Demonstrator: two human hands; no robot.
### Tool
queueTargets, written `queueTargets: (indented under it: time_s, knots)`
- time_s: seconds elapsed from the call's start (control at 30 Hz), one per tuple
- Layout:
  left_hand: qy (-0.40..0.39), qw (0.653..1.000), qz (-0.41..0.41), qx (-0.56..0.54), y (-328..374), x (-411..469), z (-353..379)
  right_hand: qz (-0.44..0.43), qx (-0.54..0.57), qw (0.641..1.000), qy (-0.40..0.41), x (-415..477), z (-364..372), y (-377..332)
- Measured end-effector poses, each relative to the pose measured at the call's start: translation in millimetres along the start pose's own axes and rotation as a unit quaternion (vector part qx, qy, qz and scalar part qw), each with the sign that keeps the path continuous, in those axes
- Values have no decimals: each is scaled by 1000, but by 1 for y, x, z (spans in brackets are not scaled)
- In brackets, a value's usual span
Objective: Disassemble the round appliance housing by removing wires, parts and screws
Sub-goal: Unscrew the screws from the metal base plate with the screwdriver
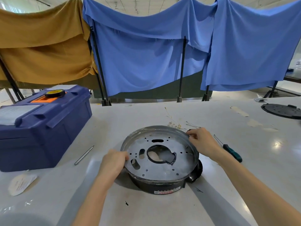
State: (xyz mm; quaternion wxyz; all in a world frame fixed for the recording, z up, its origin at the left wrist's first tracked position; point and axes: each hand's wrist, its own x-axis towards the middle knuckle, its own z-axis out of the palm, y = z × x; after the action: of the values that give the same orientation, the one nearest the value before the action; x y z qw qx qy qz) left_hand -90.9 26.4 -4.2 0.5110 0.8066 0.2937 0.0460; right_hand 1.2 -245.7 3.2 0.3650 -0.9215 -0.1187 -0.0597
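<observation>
Blue cloths hang over black frames across the back, with a mustard cloth to their left. In front of them a pale, glossy tabletop fills the lower half of the view. A dark blue toolbox with its lid closed stands on the left side of it. The round appliance housing sits near the middle of the tabletop, directly ahead of the person. It is a black body topped by a grey metal plate, which has one large central opening and many small holes, and a red-and-white label shows on its near wall. A flat black round cover lies well apart at the far right edge. The left hand grips the housing's left rim, its fingers curled over the edge of the plate. The right hand holds the far right rim, thumb and fingers pinching the metal lip. A small dark item shows just behind those fingers, possibly a part, but it is too hidden to tell. A green-handled screwdriver lies just right of the right wrist, tip pointing away. A thin metal rod rests between the toolbox and the housing. A rounded paper label lies at the near left. A roll of black tape sits on the toolbox lid. Loose pale wires are strewn just behind the housing.
</observation>
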Motion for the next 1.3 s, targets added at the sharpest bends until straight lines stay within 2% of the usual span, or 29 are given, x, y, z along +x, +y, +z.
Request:
queueTargets:
  time_s: [0.1,0.27,0.33,0.37,0.43,0.47,0.57,0.63,0.67,0.73,0.77,0.83,0.9,1.03,1.23,1.3]
  knots:
    - [20,996,23,81,-2,5,0,-4,-5,1000,-3,2,1,1]
    - [-23,988,31,151,3,1,-3,-31,-28,999,-15,5,-3,2]
    - [1,978,46,204,7,-5,-4,-40,-35,998,-24,5,-5,0]
    - [55,963,70,253,9,-8,-4,-44,-39,998,-28,5,-6,-1]
    - [195,907,149,341,15,-14,-3,-53,-47,997,-34,5,-6,-3]
    - [239,880,192,362,19,-17,-1,-58,-50,996,-36,6,-6,-3]
    - [273,822,280,415,28,-18,10,-71,-55,995,-45,8,-6,-4]
    - [239,810,331,421,31,-16,16,-74,-57,994,-52,10,-6,-4]
    - [191,821,364,396,32,-13,20,-75,-59,994,-56,11,-6,-4]
    - [37,858,404,316,34,-8,27,-81,-61,993,-68,14,-4,-4]
    - [-36,863,412,291,37,-7,30,-83,-59,992,-75,16,-4,-4]
    - [-133,850,424,283,40,-6,39,-92,-49,991,-83,17,-3,-5]
    - [-194,833,433,284,38,-7,50,-109,-28,990,-86,17,-1,-7]
    - [-203,792,470,331,29,-6,63,-96,10,993,-72,17,0,-4]
    - [-212,788,474,331,25,-2,62,-13,123,992,-22,12,1,5]
    - [-216,787,472,334,25,-2,62,16,123,992,18,11,3,8]
